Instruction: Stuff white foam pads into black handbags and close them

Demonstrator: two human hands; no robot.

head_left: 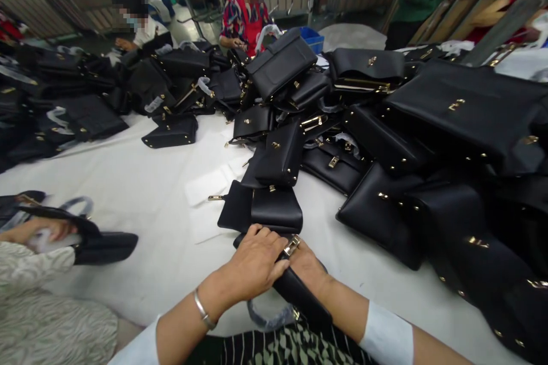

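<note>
A black handbag [299, 296] with a gold clasp [291, 246] lies at the table's near edge, right in front of me. My left hand [253, 262] rests on top of it, fingers curled over its upper edge. My right hand [306, 267] lies under and behind the left, gripping the same bag beside the clasp. The bag's wrapped handle [268, 319] hangs below it toward my lap. Just beyond my hands lie two more small black handbags [274, 208].
A big heap of black handbags [449, 142] covers the right and far side of the white table [141, 182]. At the left a co-worker's hand [40, 231] reaches into a bag [98, 245]. Two people sit at the far side; others stand at the back right.
</note>
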